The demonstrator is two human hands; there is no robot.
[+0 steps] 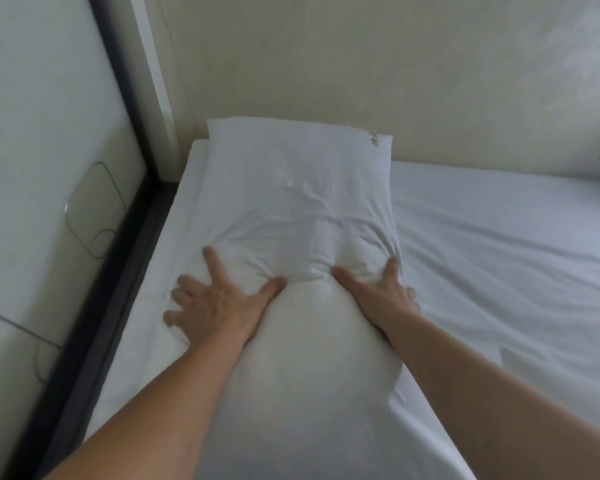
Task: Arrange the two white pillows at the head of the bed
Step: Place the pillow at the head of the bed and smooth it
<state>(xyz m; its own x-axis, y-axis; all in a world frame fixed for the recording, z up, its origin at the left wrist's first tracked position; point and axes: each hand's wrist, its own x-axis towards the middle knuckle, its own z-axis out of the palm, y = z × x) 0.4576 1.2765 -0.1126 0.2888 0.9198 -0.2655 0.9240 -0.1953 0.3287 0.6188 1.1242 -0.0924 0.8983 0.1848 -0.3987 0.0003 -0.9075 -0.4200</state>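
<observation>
Fingers [212, 261] of left hand [215, 306] spread flat, right hand [381, 296] splayed too, both pressing the pillow [291, 209], gripping nothing. Pillow lies lengthwise at bed [499, 244] head, against wall [326, 64]; likely plumping. Second pillow unseen.

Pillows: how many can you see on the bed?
1 for certain: a white pillow against the wall, both hands pressing it. A layered edge at its far left corner may hide a second.

bedroom | bed [499, 237] with white sheet against cream wall [326, 64] | pillow [298, 174] at head
</observation>
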